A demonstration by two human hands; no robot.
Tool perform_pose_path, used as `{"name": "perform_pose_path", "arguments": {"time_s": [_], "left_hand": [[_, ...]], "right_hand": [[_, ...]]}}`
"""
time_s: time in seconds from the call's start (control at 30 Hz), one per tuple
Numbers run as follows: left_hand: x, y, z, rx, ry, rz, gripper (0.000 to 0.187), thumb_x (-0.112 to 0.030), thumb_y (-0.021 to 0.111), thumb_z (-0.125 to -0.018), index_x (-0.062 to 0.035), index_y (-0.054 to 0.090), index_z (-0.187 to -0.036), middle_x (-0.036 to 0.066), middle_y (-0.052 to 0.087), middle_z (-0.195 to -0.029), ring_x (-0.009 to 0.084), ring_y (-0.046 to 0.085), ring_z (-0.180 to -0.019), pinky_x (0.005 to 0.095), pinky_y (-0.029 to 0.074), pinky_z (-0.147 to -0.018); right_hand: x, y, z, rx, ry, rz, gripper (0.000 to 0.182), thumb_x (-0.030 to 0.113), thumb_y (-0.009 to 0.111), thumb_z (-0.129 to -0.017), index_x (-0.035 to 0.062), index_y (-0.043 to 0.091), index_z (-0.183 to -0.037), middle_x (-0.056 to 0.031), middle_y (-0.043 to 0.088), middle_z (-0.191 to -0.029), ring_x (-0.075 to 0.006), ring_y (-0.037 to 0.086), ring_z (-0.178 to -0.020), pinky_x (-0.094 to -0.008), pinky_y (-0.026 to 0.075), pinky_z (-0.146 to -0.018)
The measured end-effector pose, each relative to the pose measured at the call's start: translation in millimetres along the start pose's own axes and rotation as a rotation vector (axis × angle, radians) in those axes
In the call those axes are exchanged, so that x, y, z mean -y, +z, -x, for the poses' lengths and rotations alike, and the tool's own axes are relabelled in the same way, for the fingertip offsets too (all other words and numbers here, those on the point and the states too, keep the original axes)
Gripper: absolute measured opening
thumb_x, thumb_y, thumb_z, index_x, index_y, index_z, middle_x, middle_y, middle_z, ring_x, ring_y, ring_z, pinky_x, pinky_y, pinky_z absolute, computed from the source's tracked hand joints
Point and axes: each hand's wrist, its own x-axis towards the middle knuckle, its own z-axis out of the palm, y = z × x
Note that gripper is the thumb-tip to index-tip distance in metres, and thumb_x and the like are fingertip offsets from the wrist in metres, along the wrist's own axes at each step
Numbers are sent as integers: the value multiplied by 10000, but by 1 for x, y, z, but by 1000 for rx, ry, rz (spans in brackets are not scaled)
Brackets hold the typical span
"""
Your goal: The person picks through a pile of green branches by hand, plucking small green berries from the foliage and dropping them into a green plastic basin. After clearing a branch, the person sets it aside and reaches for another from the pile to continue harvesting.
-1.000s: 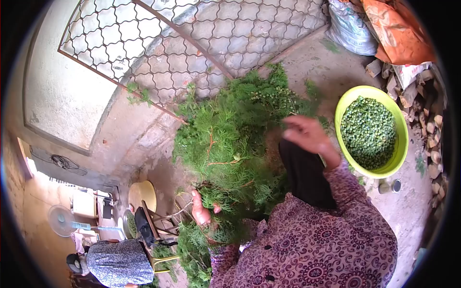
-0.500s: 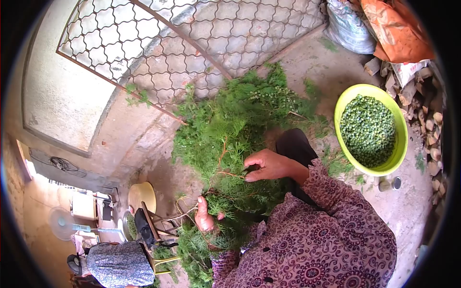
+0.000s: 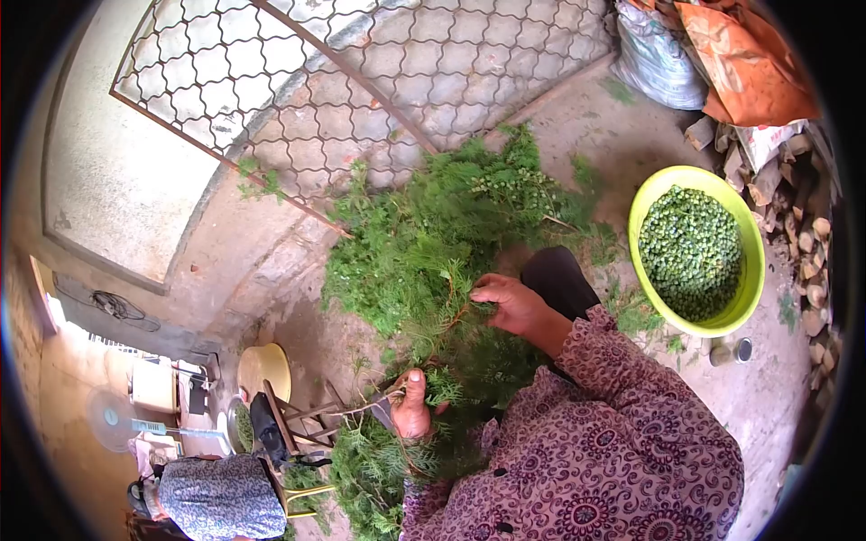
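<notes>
Both hands (image 3: 505,302) grip green branches (image 3: 433,252) (fingertips seemingly buried in foliage).

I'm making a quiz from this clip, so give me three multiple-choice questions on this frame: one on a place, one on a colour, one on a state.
1. Where is the basin relative to the leafy branches?
A. right
B. left
C. underneath

2. What colour is the basin?
A. red
B. yellow-green
C. white

3. What is the left hand doing?
A. lying flat and open
B. resting in the basin
C. clenched on the branch stems

Answers: 1 A, it sits at the frame's right. 2 B, its rim is yellow-green. 3 C, its fingers wrap the stems while the right hand pinches a sprig.
</notes>
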Motion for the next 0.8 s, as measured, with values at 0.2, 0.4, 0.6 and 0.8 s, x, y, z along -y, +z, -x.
{"name": "perform_pose_path", "arguments": {"time_s": [0.2,0.4,0.6,0.8], "left_hand": [[5,-13,0,-41,119,66,424,-350,642,-744,1,550,-965,90,603,-811,175,572,-628,280,446,-460],[-15,-28,18,-114,249,130,423,-340,645,-742,18,544,-942,93,591,-786,161,539,-562,259,380,-397],[-3,-35,6,-46,139,241,466,-340,710,-680,-12,508,-943,107,591,-791,178,559,-557,259,432,-389],[0,-26,10,-113,182,102,488,-397,631,-743,33,552,-959,89,593,-737,140,515,-503,227,345,-384]], "right_hand": [[15,-15,-7,14,-142,113,102,118,573,-753,87,536,-843,-6,540,-764,-140,518,-675,-319,441,-594],[12,-18,-16,136,-136,-233,101,12,507,-747,35,507,-845,-93,565,-838,-174,570,-731,-285,469,-579],[9,11,14,180,-61,208,398,209,635,-714,17,532,-1047,-75,596,-899,-107,557,-744,-251,429,-679],[3,10,-1,455,3,288,237,223,670,-716,23,609,-827,-26,588,-666,-74,512,-620,-247,398,-589]]}}
